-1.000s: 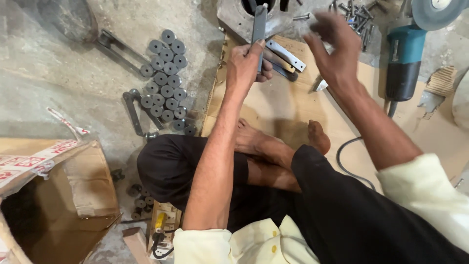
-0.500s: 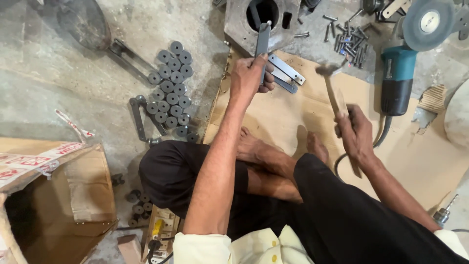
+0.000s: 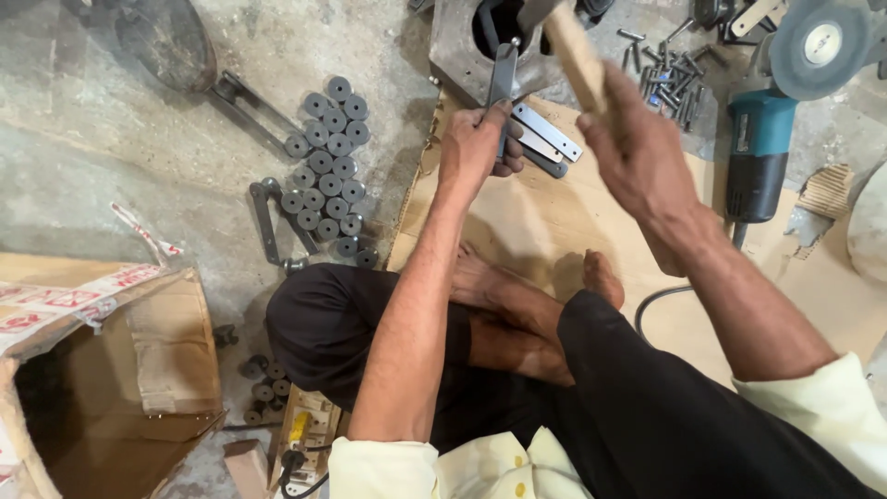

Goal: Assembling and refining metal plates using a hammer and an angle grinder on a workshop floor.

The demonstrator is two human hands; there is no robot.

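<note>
Hammer (image 3: pixel 575 48) raised in the right hand (image 3: pixel 637 152), the left hand (image 3: pixel 476 143) is gripping a flat metal bar (image 3: pixel 502 79) upright on the steel block (image 3: pixel 453 51); keeping fingers low and the bar vertical looks wise.

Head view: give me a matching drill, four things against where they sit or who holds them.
Things:
1. flat grey metal bar
2. wooden-handled hammer
3. teal angle grinder
4. dark round metal rollers

Places:
A. lying at the right, beside the cardboard sheet
B. gripped in the right hand
C. clustered on the concrete floor, left of the cardboard sheet
D. held upright by the left hand

Pairs: 1-D, 2-B, 3-A, 4-C
</note>
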